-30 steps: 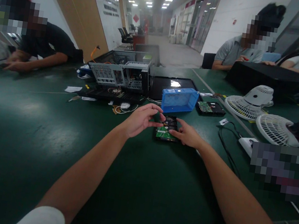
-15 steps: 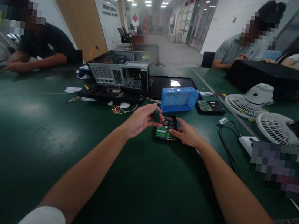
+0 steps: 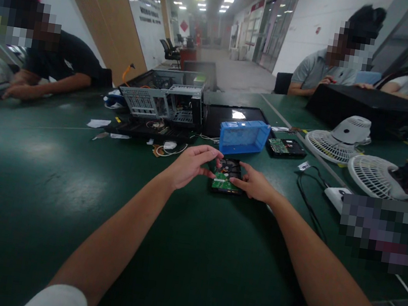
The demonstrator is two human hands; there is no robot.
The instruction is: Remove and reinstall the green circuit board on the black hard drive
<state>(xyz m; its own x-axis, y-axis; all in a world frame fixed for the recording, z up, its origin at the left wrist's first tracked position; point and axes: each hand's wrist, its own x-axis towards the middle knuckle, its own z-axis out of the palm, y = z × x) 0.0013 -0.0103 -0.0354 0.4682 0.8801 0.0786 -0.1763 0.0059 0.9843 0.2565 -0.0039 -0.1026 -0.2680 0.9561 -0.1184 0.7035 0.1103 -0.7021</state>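
A bare hard drive (image 3: 226, 178) lies on the green table (image 3: 69, 179), green circuit board up, just in front of me. My left hand (image 3: 191, 165) curls round its far left corner, thumb at the left edge and fingers arched over the far end. My right hand (image 3: 255, 183) grips the right edge with thumb and fingertips pinched on it. The drive rests flat between both hands.
Just beyond the drive stands a blue plastic box (image 3: 244, 136), with a second hard drive (image 3: 287, 147) to its right. An open computer case (image 3: 166, 99) is behind. Two white fans (image 3: 342, 135) (image 3: 375, 176), a black cable (image 3: 309, 189) and a white power strip (image 3: 335, 195) lie right. Other people sit at both sides.
My left hand's fingers have shifted slightly over the drive's far left corner, the thumb coming in to the edge. The right hand and the drive have stayed put.
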